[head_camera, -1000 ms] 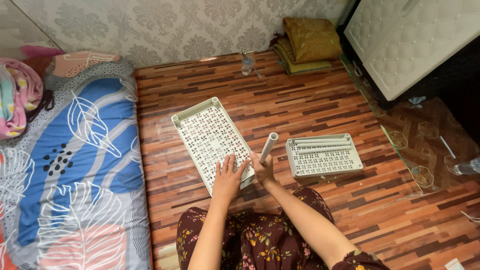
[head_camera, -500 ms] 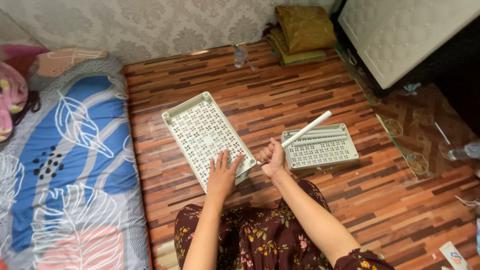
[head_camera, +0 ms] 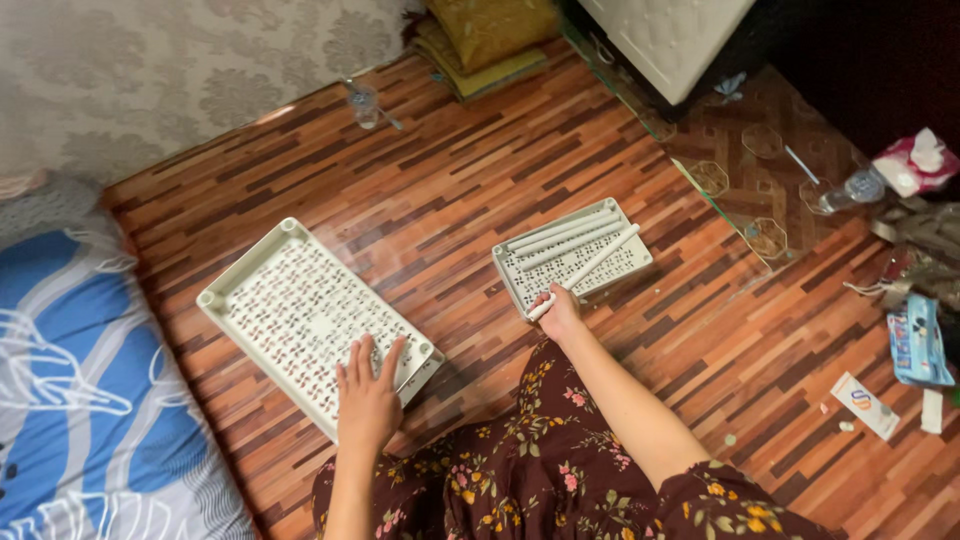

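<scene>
Left hand (head_camera: 368,392) lay flat, steadying the big tray (head_camera: 300,310); right hand (head_camera: 560,312) gripped a tube (head_camera: 590,268) over the small tray (head_camera: 570,255).

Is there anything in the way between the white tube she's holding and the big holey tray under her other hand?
Nothing visible. Only bare wooden floor lies between the white tube in the right hand and the big tray under the left hand.
</scene>
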